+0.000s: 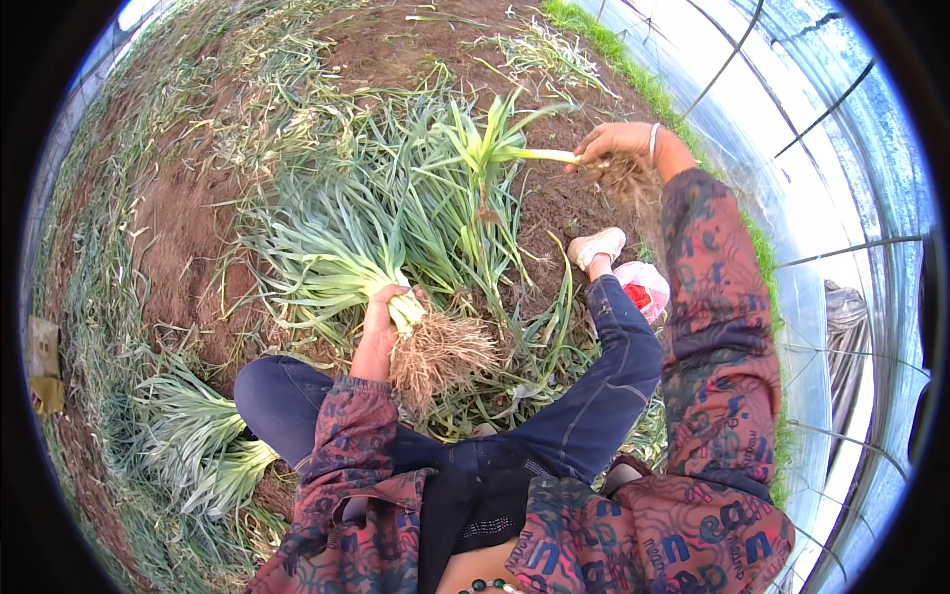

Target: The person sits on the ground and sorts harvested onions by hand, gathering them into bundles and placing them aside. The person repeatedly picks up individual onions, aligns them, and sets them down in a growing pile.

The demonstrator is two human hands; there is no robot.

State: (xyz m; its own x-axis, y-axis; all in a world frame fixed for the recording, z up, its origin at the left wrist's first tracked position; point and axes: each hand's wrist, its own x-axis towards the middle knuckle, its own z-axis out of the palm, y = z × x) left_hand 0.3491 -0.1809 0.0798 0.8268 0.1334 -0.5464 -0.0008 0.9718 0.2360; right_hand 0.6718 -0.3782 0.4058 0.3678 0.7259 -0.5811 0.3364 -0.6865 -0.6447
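Note:
My left hand is closed around the white stems of a bunch of leeks or large green onions. Their tan roots spread towards my lap, and the leaves fan out to the left. Farther out to the right, my right hand grips a single stalk by its white base. Its fibrous roots hang below my wrist, while its leaves point left. Beneath both hands lies a loose heap of the same plants on brown soil.
More tied or gathered bunches lie by my left knee. A pink-and-white plastic bag sits beside my right leg, near my shoe. Plastic greenhouse sheeting on thin ribs rises at the right, behind a grass strip. Cut leaves litter the ground.

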